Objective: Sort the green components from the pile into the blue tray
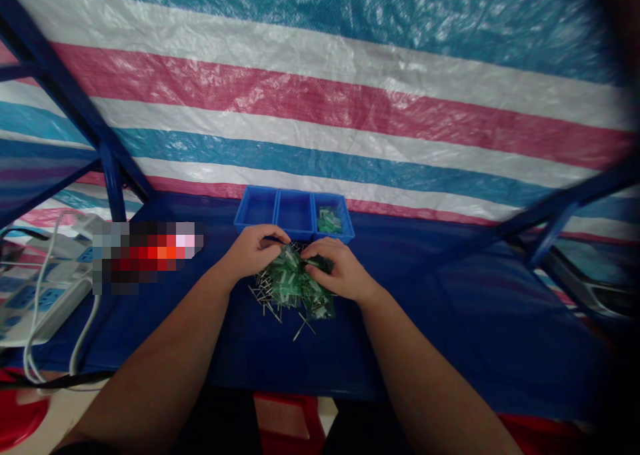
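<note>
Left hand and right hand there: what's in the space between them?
Between the left hand and the right hand are clear plastic bags of small green pieces, as the head view shows.

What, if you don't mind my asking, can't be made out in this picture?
- Grip of the left hand and right hand: head view, fingertips partly hidden among green packets.
- Metal pins under the packets: head view, covered by them.
- Object at left: head view, pixelated.
- Power strip: head view, cut off by the left edge.
</note>
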`<state>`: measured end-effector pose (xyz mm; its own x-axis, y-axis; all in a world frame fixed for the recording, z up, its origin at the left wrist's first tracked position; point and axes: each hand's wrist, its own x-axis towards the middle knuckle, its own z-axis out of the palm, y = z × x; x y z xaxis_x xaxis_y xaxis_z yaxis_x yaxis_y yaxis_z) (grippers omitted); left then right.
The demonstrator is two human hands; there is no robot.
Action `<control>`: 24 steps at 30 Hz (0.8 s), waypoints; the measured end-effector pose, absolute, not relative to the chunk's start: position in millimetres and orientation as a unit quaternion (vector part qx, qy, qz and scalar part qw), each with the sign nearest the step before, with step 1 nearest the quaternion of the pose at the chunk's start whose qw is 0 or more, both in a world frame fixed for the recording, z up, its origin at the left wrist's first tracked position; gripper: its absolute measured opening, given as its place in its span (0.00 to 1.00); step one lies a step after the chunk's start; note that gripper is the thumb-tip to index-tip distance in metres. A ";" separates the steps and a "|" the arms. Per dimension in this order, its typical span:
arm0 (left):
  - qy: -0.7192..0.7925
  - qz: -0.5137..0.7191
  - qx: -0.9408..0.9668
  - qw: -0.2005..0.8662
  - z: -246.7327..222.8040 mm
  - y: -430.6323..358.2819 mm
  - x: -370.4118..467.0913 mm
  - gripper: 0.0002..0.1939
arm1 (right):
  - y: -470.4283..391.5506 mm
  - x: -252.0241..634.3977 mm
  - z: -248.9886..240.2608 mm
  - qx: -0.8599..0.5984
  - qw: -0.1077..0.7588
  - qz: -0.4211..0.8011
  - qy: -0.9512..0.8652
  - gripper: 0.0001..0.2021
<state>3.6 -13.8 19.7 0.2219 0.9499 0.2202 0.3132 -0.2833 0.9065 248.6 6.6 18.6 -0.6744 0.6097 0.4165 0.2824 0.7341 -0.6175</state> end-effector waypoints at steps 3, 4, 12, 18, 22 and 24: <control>0.453 0.427 0.676 0.393 17.1 -12.4 2.4 0.17 | 8.0 248.4 17.4 -0.275 0.371 0.268 -0.845 0.06; 0.445 0.433 0.677 0.396 15.6 -11.9 2.5 0.17 | 8.7 248.8 16.7 -0.284 0.389 0.272 -0.833 0.05; 0.440 0.431 0.705 0.351 10.5 -10.0 5.4 0.06 | 15.7 250.5 10.3 -0.348 0.462 0.444 -0.684 0.06; 0.494 0.428 0.677 0.338 9.2 -8.8 3.1 0.07 | 22.4 253.0 9.6 -0.417 0.552 0.529 -0.492 0.14; 0.493 0.441 0.660 0.356 6.1 -7.3 3.2 0.08 | 28.6 259.4 11.9 -0.410 0.592 0.521 -0.458 0.16; 0.491 0.443 0.658 0.361 5.5 -6.9 3.5 0.08 | 32.4 262.6 10.8 -0.405 0.603 0.511 -0.459 0.17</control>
